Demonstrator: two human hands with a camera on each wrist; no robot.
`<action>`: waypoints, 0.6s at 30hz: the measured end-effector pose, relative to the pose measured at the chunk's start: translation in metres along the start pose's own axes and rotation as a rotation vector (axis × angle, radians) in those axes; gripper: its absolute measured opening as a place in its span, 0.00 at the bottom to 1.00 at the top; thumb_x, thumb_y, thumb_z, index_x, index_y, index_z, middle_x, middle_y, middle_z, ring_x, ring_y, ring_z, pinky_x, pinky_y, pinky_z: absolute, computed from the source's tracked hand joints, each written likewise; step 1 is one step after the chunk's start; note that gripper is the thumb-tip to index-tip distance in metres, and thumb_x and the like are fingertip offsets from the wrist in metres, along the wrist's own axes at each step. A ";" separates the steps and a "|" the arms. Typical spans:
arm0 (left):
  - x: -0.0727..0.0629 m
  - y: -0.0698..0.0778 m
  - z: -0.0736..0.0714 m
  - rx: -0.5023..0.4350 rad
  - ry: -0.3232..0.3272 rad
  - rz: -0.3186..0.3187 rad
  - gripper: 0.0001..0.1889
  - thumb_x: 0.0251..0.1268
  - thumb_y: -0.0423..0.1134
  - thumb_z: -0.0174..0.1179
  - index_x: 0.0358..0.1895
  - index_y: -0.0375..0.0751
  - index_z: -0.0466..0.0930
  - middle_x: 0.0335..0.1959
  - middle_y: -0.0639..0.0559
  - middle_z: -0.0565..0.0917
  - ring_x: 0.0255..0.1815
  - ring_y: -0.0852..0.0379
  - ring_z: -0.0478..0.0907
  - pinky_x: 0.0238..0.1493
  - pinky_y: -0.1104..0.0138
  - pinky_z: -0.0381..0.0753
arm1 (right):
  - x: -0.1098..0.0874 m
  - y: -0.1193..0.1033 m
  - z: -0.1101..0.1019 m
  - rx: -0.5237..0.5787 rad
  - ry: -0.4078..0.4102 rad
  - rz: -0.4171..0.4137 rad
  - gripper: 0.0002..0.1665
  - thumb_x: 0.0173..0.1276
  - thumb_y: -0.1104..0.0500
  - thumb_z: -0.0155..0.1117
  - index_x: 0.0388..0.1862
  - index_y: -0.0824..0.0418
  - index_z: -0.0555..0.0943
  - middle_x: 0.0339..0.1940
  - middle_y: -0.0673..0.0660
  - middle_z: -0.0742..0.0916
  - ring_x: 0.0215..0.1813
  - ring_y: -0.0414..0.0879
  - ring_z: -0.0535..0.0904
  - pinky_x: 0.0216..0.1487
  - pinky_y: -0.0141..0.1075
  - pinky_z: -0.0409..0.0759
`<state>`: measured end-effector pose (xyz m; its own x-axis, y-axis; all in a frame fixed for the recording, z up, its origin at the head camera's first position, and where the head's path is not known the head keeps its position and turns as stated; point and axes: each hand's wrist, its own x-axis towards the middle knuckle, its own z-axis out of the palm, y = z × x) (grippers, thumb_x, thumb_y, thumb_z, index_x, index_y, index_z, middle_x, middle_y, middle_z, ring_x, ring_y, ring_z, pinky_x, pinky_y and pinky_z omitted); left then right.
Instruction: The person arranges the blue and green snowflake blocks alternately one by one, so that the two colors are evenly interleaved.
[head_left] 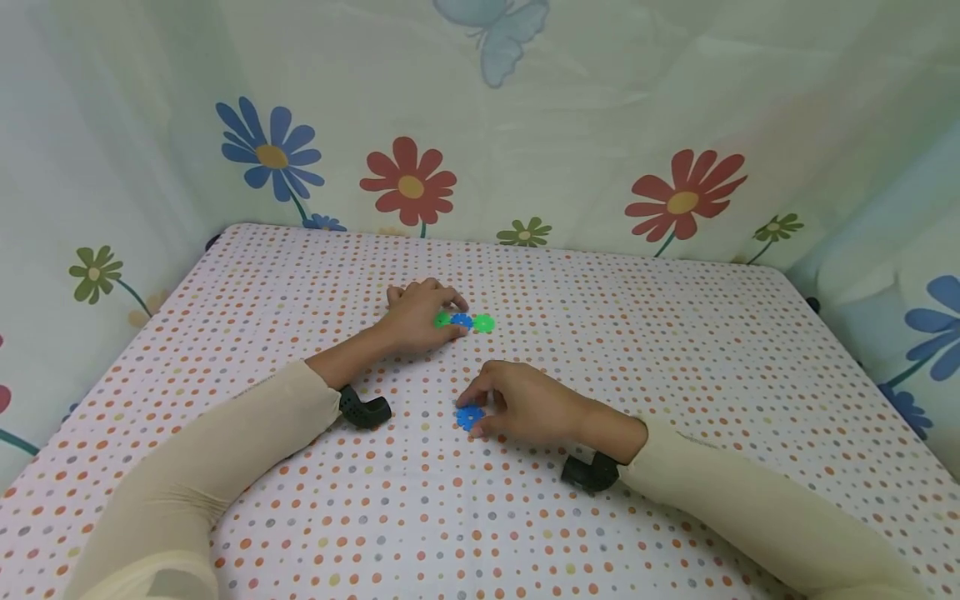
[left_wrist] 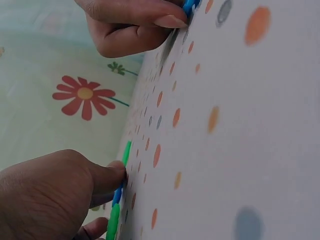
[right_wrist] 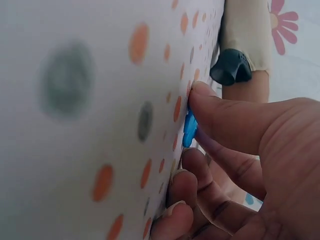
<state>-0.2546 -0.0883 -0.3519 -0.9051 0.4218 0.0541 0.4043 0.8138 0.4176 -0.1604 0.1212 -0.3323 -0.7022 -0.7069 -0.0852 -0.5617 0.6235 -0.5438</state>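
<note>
Three small notched plastic discs lie in a row on the dotted tabletop in the head view: a green disc (head_left: 442, 319), a blue disc (head_left: 461, 321) and another green disc (head_left: 484, 323). My left hand (head_left: 420, 321) arches over the row's left end, thumb and forefinger pinching the blue disc at its edges. Nearer to me, my right hand (head_left: 536, 404) pinches a separate blue disc (head_left: 470, 417) between thumb and forefinger. The right wrist view shows this disc (right_wrist: 189, 129) flat and close against the cloth, partly behind the thumb.
A white cloth with coloured dots covers the table (head_left: 675, 350). Behind it hangs a curtain (head_left: 585, 125) with printed flowers and a butterfly. Black wrist mounts (head_left: 365, 410) sit below both sleeves, close over the tabletop.
</note>
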 end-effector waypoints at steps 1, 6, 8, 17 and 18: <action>0.000 0.002 0.000 -0.003 -0.001 0.005 0.18 0.66 0.56 0.61 0.56 0.58 0.79 0.55 0.50 0.75 0.56 0.46 0.70 0.58 0.44 0.52 | -0.001 0.000 0.001 0.005 -0.002 0.002 0.16 0.61 0.52 0.74 0.48 0.49 0.86 0.37 0.43 0.81 0.32 0.37 0.73 0.34 0.30 0.74; 0.005 0.010 0.005 0.008 -0.003 0.033 0.18 0.66 0.56 0.61 0.56 0.58 0.79 0.53 0.50 0.75 0.54 0.48 0.70 0.57 0.45 0.53 | -0.007 -0.001 0.003 0.019 -0.016 0.004 0.15 0.61 0.52 0.74 0.46 0.51 0.84 0.32 0.45 0.80 0.33 0.38 0.73 0.36 0.30 0.73; 0.007 0.012 0.007 0.019 0.006 0.033 0.18 0.66 0.56 0.61 0.56 0.58 0.80 0.52 0.51 0.76 0.53 0.48 0.70 0.56 0.46 0.54 | -0.008 -0.001 0.003 0.019 -0.017 0.000 0.15 0.61 0.53 0.74 0.46 0.51 0.83 0.33 0.44 0.80 0.34 0.38 0.73 0.36 0.30 0.73; 0.009 0.016 0.010 0.026 0.031 0.019 0.17 0.65 0.56 0.62 0.53 0.57 0.81 0.52 0.51 0.76 0.53 0.49 0.71 0.56 0.47 0.54 | -0.014 -0.002 0.005 -0.037 0.010 -0.004 0.14 0.62 0.52 0.74 0.46 0.48 0.83 0.38 0.42 0.80 0.35 0.37 0.72 0.38 0.30 0.73; 0.009 0.016 0.010 0.025 0.030 0.019 0.17 0.65 0.56 0.62 0.53 0.57 0.81 0.52 0.51 0.76 0.53 0.49 0.71 0.56 0.47 0.54 | -0.015 -0.003 0.005 -0.047 0.015 -0.001 0.14 0.62 0.51 0.74 0.46 0.47 0.83 0.38 0.42 0.79 0.35 0.37 0.72 0.38 0.30 0.73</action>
<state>-0.2552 -0.0674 -0.3538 -0.9007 0.4253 0.0890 0.4240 0.8156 0.3937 -0.1463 0.1288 -0.3335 -0.7082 -0.7023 -0.0718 -0.5818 0.6382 -0.5042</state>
